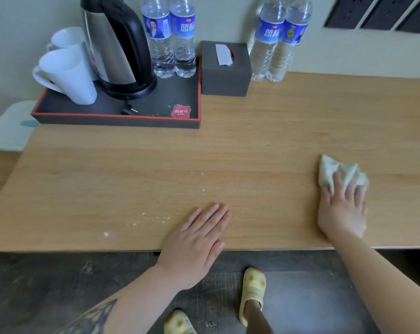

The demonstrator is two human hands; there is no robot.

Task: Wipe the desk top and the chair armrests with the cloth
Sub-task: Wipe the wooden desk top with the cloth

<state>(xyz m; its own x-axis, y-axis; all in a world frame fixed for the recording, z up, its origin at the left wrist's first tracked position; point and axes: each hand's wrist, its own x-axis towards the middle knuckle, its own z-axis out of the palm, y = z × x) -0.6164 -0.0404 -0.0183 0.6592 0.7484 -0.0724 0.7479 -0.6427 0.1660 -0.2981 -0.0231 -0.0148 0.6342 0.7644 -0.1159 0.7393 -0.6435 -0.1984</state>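
Note:
A wooden desk top fills the view. My right hand lies flat with straight fingers pressing a crumpled white cloth onto the right part of the desk. My left hand rests flat, fingers straight, at the desk's front edge near the middle, holding nothing. White crumbs are scattered on the wood to the left of my left hand. No chair is in view.
A dark tray at the back left carries a kettle, two white cups and two water bottles. A dark tissue box and two more bottles stand against the wall. A pale lidded box sits left of the desk.

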